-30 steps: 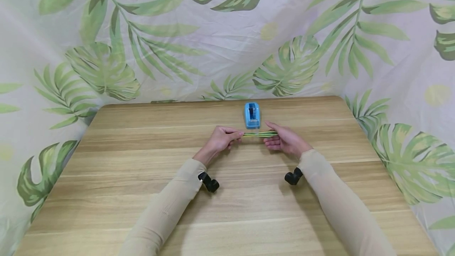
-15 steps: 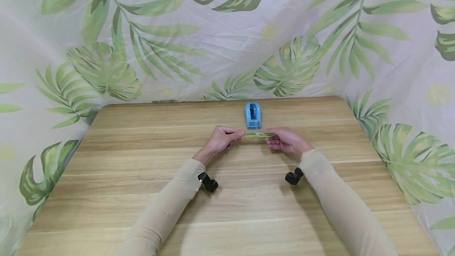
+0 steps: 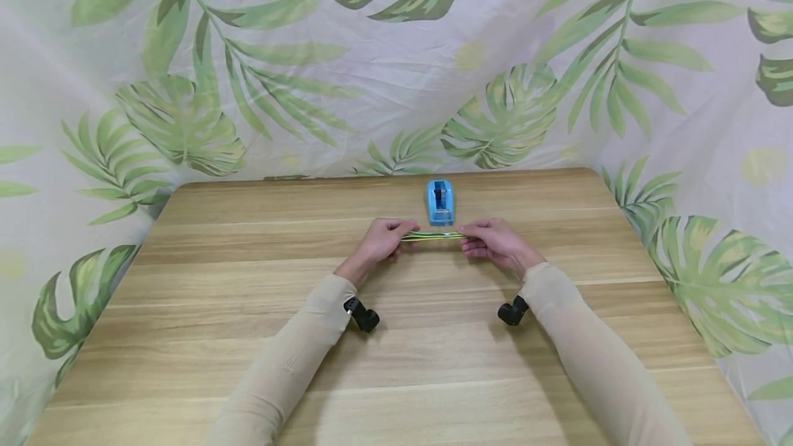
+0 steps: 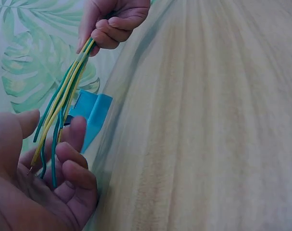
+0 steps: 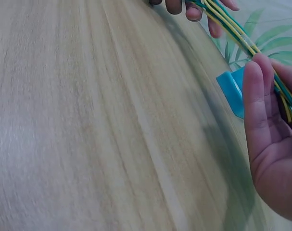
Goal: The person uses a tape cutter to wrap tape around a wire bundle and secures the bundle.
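"what's there?"

"a wooden table; over it, left hand loosely cupped, gripping nothing, thumb apart; right hand pinching; beyond, blue tape dispenser; between hands, the pinched green and yellow wires."

"handling?"

"steady right pinch; loose left ends likely want gathering."

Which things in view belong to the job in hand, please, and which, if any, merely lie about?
Job:
Bundle of thin green and yellow wires, spanning the left hand and right hand
Blue plastic tape dispenser, probably; untouched

Just surroundings:
Wood-grain table
White leaf-print cloth
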The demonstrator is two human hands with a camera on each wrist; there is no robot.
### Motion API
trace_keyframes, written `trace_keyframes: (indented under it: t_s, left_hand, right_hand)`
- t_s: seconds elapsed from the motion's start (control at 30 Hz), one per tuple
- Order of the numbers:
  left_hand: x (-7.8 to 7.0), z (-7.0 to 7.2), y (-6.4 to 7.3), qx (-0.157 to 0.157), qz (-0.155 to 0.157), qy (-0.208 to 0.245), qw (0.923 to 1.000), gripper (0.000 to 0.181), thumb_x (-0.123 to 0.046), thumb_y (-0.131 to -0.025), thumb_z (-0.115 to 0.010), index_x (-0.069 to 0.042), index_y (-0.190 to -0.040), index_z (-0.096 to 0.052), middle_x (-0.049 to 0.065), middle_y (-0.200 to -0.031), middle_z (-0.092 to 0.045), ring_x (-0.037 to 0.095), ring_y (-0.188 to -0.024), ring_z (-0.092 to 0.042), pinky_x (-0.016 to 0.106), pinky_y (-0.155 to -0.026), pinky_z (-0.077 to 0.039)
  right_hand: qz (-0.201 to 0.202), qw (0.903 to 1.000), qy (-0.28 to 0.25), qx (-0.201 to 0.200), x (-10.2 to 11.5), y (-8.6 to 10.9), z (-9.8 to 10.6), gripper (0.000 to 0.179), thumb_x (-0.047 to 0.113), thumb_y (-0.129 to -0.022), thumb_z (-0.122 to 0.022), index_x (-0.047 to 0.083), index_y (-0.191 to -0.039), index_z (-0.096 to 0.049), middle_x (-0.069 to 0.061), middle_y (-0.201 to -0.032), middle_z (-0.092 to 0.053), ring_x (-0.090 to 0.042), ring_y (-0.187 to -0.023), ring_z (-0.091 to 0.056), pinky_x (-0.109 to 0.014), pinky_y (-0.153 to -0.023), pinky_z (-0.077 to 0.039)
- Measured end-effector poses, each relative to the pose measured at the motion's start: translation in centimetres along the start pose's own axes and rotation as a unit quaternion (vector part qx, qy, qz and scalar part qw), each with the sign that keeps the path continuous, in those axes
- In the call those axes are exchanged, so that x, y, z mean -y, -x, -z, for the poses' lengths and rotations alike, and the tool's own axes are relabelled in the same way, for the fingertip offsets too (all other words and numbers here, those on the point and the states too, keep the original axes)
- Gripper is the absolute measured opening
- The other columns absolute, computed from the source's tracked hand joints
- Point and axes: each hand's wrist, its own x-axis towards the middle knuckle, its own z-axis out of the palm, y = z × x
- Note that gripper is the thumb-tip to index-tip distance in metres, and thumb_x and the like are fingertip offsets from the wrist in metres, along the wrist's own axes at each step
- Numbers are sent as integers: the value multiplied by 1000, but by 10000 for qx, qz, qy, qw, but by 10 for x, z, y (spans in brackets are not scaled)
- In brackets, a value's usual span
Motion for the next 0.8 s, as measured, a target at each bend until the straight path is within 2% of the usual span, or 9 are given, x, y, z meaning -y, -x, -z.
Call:
trace_keyframes:
  t_s: [0.07,0.17,0.3,0.43,0.57,0.8]
  left_hand:
    - [-1,1,0,-7,184,76,9998,41,-42,-92,-55,-9,-113,-66,16,-87,-69,14,-43,-41,26,-39,-37]
    - [-2,2,0,141,467,278,9984,47,-47,-92,-52,-9,-117,-63,16,-88,-68,14,-44,-44,26,-39,-38]
    - [-2,2,-2,367,693,528,9955,47,-47,-93,-51,-8,-117,-60,11,-78,-65,12,-44,-43,25,-39,-37]
    - [-4,2,-2,402,796,597,9942,41,-45,-91,-55,-9,-110,-64,6,-70,-63,11,-44,-41,24,-39,-36]
    - [-4,2,-3,389,853,642,9935,40,-44,-88,-60,-7,-102,-67,6,-69,-63,10,-44,-40,23,-40,-36]
    - [-6,-1,-3,292,813,576,9946,32,-32,-87,-66,-3,-98,-68,6,-70,-62,9,-46,-38,22,-42,-36]
  right_hand:
    - [130,9999,31,17,0,0,0,19,9,-89,-63,-4,-103,-60,-24,-97,-62,-19,-71,-64,-38,-78,-53]
    - [303,9995,64,19,-1,-1,1,20,9,-88,-64,-5,-102,-62,-27,-97,-62,-20,-70,-64,-39,-76,-53]
    - [491,9985,228,-4,-2,-3,1,23,9,-87,-65,-6,-103,-62,-30,-99,-61,-22,-71,-65,-41,-77,-53]
    - [750,9950,653,-120,-3,-4,0,26,12,-86,-68,-8,-103,-63,-29,-96,-62,-24,-74,-66,-41,-76,-53]
    - [1122,9884,1011,-138,-4,-4,-1,28,14,-85,-68,-9,-101,-63,-26,-90,-65,-26,-76,-66,-41,-74,-53]
    - [1584,9821,1016,-78,-8,-6,1,27,11,-85,-67,-12,-99,-63,-28,-91,-64,-30,-79,-66,-41,-74,-53]
